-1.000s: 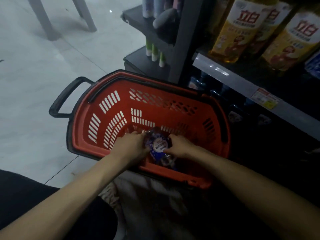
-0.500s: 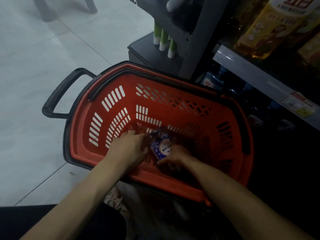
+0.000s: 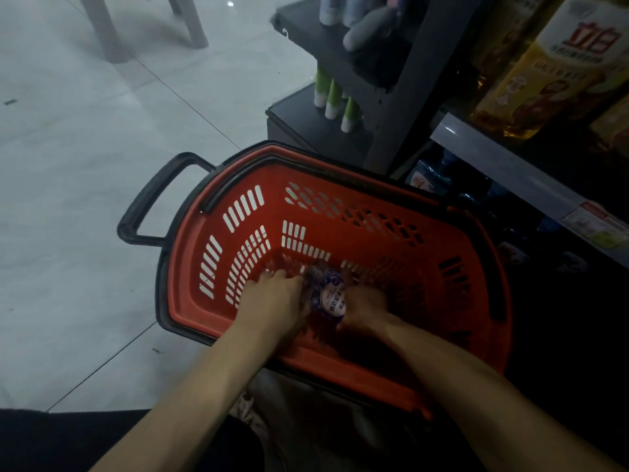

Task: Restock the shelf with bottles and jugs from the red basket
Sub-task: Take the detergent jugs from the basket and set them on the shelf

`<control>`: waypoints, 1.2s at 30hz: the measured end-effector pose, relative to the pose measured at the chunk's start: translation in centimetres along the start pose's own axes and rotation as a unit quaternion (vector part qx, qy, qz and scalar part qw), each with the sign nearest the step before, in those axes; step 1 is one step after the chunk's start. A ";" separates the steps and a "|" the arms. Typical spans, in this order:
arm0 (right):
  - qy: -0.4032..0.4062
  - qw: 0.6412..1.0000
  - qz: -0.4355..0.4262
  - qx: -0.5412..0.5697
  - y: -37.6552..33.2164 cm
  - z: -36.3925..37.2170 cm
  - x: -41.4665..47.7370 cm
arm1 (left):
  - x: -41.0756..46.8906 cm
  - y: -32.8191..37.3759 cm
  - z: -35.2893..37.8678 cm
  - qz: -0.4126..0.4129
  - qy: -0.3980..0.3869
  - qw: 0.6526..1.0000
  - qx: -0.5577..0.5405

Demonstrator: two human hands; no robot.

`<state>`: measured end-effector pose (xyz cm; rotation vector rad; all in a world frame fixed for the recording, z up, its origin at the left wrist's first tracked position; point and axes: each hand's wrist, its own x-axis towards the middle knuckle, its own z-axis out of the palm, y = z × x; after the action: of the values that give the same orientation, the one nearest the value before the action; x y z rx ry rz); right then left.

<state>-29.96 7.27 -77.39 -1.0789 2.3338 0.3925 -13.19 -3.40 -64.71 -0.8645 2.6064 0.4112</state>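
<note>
A red basket (image 3: 340,212) with a black rim and handle stands on the floor in front of the shelf (image 3: 510,168). At its bottom lies a small bottle (image 3: 328,294) with a purple-blue wrap and a round white label. My left hand (image 3: 272,301) clasps the bottle's left side and my right hand (image 3: 366,306) clasps its right side, both deep inside the basket. The bottle's lower part is hidden between my hands.
Large yellow oil jugs (image 3: 558,73) stand on the upper shelf at the right. Dark blue bottles (image 3: 439,175) fill the bottom shelf behind the basket. Green and white tubes (image 3: 335,97) stand on a dark side rack. A price tag (image 3: 599,226) hangs on the shelf edge. Grey tiled floor lies left.
My view has shifted a little; the basket appears lower and more central. Both hands stay clasped round the bottle at the basket's bottom, closing tighter on it.
</note>
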 end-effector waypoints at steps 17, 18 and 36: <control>0.326 0.724 -0.271 -0.544 4.7 -17.1 -10.5 | 0.5 2.2 -4.1 0.038 0.104 0.981 -0.160; 0.355 0.696 -0.286 -0.555 5.3 -18.0 -11.6 | 0.4 2.8 -4.8 0.059 0.111 0.976 -0.178; 0.501 0.696 -0.269 -0.438 15.5 -22.8 -25.7 | -4.8 16.2 -7.2 0.148 0.088 0.762 -0.624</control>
<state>-35.93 22.40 -43.38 -2.9800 2.4006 0.8839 -21.41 8.75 -53.69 -0.7774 2.3575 2.4014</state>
